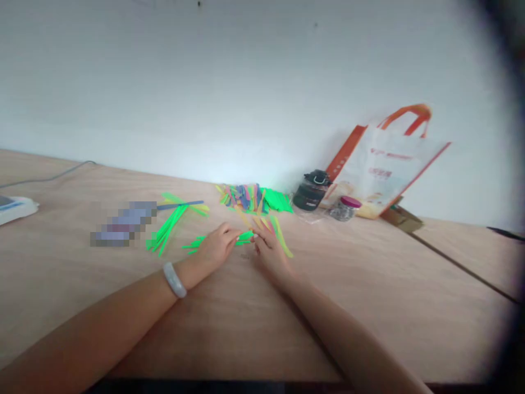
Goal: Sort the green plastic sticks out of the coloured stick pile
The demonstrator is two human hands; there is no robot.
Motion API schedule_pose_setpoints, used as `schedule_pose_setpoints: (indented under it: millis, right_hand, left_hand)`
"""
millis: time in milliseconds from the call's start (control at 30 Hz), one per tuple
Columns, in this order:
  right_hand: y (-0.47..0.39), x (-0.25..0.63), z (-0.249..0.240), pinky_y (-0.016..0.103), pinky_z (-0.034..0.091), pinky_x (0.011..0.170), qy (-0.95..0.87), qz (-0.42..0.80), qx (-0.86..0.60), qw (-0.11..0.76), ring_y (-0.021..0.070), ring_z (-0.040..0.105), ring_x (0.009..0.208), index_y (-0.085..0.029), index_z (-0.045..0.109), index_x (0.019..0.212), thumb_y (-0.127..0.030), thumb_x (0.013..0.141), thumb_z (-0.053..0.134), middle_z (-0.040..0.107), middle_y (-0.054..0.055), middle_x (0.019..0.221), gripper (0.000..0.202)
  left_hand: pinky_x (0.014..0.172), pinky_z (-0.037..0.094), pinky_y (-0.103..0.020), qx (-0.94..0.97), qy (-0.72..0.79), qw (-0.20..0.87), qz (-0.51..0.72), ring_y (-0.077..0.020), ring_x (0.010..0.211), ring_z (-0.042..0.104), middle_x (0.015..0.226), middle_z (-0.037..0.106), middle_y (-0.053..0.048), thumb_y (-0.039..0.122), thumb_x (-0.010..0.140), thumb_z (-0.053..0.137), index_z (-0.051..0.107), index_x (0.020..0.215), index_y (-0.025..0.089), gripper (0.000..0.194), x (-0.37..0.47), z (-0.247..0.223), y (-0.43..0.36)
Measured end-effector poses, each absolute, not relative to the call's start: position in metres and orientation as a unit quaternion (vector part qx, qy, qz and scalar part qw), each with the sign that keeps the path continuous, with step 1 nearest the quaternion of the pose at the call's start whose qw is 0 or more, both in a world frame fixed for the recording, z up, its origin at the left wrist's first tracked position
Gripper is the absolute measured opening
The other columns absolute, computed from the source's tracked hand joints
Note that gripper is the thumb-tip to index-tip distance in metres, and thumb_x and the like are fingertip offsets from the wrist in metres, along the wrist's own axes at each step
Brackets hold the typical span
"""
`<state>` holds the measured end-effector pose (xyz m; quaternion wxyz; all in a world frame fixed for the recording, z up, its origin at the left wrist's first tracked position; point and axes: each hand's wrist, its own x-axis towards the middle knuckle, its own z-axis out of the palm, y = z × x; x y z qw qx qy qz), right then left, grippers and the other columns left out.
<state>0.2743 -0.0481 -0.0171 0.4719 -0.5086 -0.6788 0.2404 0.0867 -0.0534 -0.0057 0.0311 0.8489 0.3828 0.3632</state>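
Note:
Both hands meet over the middle of the table. My left hand (216, 245), with a pale bangle (174, 280) on its wrist, is closed in a pinch. Facing it, my right hand (268, 249) is closed with its fingertips together. Between the two sets of fingertips runs a thin orange strip (245, 219), partly hidden by the fingers. Bright green strips (195, 244) lie on the table beneath and beside my left hand. Just beyond my right hand are some yellow and pink strips (280, 235).
A pile of mixed coloured strips (241, 197) and green strips (275, 200) lies by the wall. To its right stand a dark bottle (310, 194), a lidded jar (345, 209) and a shopping bag (381, 169). Leftward are crossed strips (169, 227) and a blurred-out phone-like object (125, 223).

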Motion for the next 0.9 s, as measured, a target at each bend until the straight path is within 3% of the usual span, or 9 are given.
schedule_pose_setpoints:
  millis: [233, 400, 600, 900]
  right_hand:
    - [-0.051, 0.27, -0.017, 0.025, 0.041, 0.047, -0.669, 0.294, -0.508, 0.456, 0.0125, 0.049, 0.051, -0.021, 0.066, 0.103, -0.034, 0.082, 0.044, 0.059, 0.0, 0.065, 0.034]
    - [-0.058, 0.268, -0.012, 0.031, 0.048, 0.063, -0.71, 0.239, -0.501, 0.433, 0.0164, 0.057, 0.066, -0.024, 0.063, 0.112, -0.03, 0.084, 0.042, 0.064, 0.002, 0.074, 0.036]
    - [-0.065, 0.266, -0.006, 0.036, 0.048, 0.08, -0.747, 0.167, -0.486, 0.421, 0.0205, 0.06, 0.087, -0.021, 0.063, 0.114, -0.026, 0.085, 0.042, 0.067, 0.007, 0.092, 0.036]
    - [-0.069, 0.267, -0.007, 0.037, 0.047, 0.087, -0.772, 0.112, -0.474, 0.409, 0.022, 0.059, 0.1, -0.018, 0.06, 0.119, -0.023, 0.087, 0.04, 0.066, 0.01, 0.105, 0.038]
  left_hand:
    - [0.068, 0.045, -0.024, 0.845, 0.425, 0.004, 0.325, -0.0143, 0.076, 0.054, 0.085, 0.054, -0.004, 0.018, 0.091, 0.044, 0.062, 0.111, 0.021, 0.027, 0.087, -0.004, -0.054]
    - [0.067, 0.045, -0.025, 0.85, 0.423, -0.009, 0.314, -0.0146, 0.075, 0.054, 0.083, 0.054, -0.003, 0.017, 0.091, 0.043, 0.063, 0.108, 0.021, 0.027, 0.086, -0.001, -0.059]
    - [0.067, 0.045, -0.025, 0.856, 0.426, -0.02, 0.292, -0.0147, 0.075, 0.053, 0.083, 0.054, -0.004, 0.015, 0.091, 0.039, 0.063, 0.106, 0.02, 0.029, 0.084, 0.003, -0.063]
    - [0.069, 0.044, -0.026, 0.866, 0.423, -0.074, 0.256, -0.0154, 0.076, 0.051, 0.083, 0.053, -0.004, 0.012, 0.091, 0.038, 0.062, 0.102, 0.017, 0.027, 0.084, 0.008, -0.069]
